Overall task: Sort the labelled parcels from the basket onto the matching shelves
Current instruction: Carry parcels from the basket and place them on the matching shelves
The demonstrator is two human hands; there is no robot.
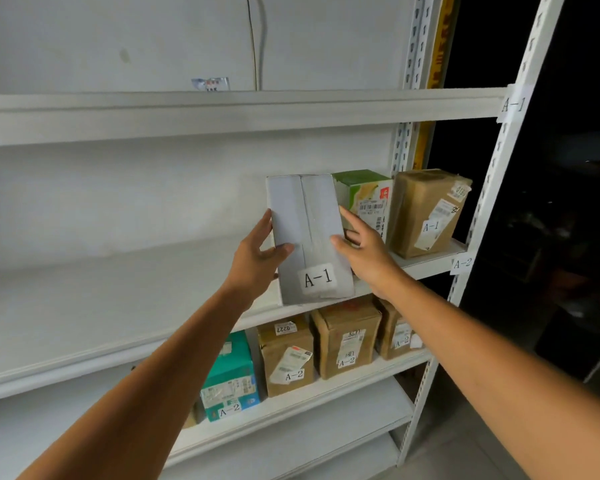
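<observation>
A grey box [309, 220] with an A-1 sticker stands upright at the front of the middle shelf [118, 306]. My left hand [257, 258] grips its left side, thumb across the front. My right hand [364, 247] holds its right side. To its right on the same shelf stand a green and white carton [364, 195] and a brown parcel [426, 213] marked A-1. The upright post carries an A-1 tag [513, 103] above this bay and an A-2 tag [462, 263] at the shelf's edge. The basket is out of view.
On the shelf below stand a teal box [231, 379] and three brown parcels [288, 355], all marked A-2. White rack posts [492, 174] rise at the right, with a dark aisle beyond. The left part of the middle shelf is bare.
</observation>
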